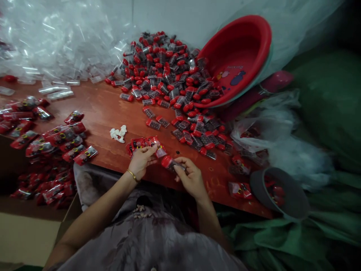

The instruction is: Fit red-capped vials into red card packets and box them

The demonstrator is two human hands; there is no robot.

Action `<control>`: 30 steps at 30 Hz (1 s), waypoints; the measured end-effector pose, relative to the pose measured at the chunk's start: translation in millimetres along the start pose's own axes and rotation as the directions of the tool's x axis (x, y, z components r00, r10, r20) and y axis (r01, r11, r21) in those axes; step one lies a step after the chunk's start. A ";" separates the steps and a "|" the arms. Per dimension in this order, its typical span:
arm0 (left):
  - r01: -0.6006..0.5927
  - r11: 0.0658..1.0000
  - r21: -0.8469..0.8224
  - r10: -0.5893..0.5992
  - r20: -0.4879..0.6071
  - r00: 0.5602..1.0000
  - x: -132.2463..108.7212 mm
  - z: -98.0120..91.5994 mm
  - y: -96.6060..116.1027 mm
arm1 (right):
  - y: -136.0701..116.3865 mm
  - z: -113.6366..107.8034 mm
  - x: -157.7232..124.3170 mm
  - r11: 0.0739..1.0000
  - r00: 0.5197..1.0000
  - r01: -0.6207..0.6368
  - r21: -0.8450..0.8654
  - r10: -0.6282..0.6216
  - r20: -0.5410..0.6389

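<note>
Red-capped tube point(168, 162) — pinched in the right hand point(192, 177).

left hand point(141, 161): pinching | right hand point(191, 177): pinching | forearms point(98, 210): converging forward

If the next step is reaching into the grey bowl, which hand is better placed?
Probably the right hand: it is nearer the grey bowl. The left hand, at the red packets, is farther away. However, the right hand holds a red-capped container and may need freeing first.
</note>
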State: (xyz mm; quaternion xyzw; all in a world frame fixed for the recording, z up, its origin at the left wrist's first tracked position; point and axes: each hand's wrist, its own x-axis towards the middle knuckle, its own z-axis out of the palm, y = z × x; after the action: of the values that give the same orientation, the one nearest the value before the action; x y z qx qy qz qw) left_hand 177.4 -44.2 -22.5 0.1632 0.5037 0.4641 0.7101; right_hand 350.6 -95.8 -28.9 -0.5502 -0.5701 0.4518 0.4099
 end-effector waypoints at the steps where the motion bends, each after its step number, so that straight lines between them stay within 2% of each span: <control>1: -0.007 1.000 0.004 0.007 -0.002 1.000 -0.6 1.4 -1.2 | -1.2 1.9 0.8 1.000 1.000 -0.008 -0.005 0.008 0.010; 9: -0.052 0.998 -0.022 0.052 -0.024 0.998 -7.1 5.7 -4.1 | 3.4 16.1 8.8 1.000 0.999 0.002 0.018 -0.002 -0.039; 15: -0.128 0.990 -0.057 0.130 0.044 0.991 -9.1 10.8 -12.4 | 0.6 25.9 11.1 0.995 0.996 0.031 0.099 -0.022 -0.084; 21: -0.166 0.983 -0.080 0.170 0.047 0.984 -5.9 11.1 -18.4 | 3.1 48.9 16.3 0.988 0.971 0.059 0.141 -0.024 -0.238; 23: -0.188 0.980 -0.072 0.192 0.059 0.980 -5.3 10.0 -18.6 | 2.8 54.4 18.2 0.978 0.980 0.043 0.206 0.000 -0.200; 27: -0.227 0.973 -0.027 0.229 0.082 0.970 -5.0 7.8 -16.6 | 1.7 54.2 19.8 0.921 0.996 -0.042 0.387 0.067 -0.051; 30: -0.253 0.967 -0.029 0.254 0.037 0.966 -5.9 7.3 -16.2 | 2.6 49.9 17.7 0.921 0.997 -0.075 0.382 0.074 0.017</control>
State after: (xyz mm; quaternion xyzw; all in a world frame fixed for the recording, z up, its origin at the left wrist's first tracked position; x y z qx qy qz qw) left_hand 191.4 -55.7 -27.3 0.2274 0.4585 0.5536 0.6569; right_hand 302.0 -81.4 -44.7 -0.4804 -0.4503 0.5702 0.4913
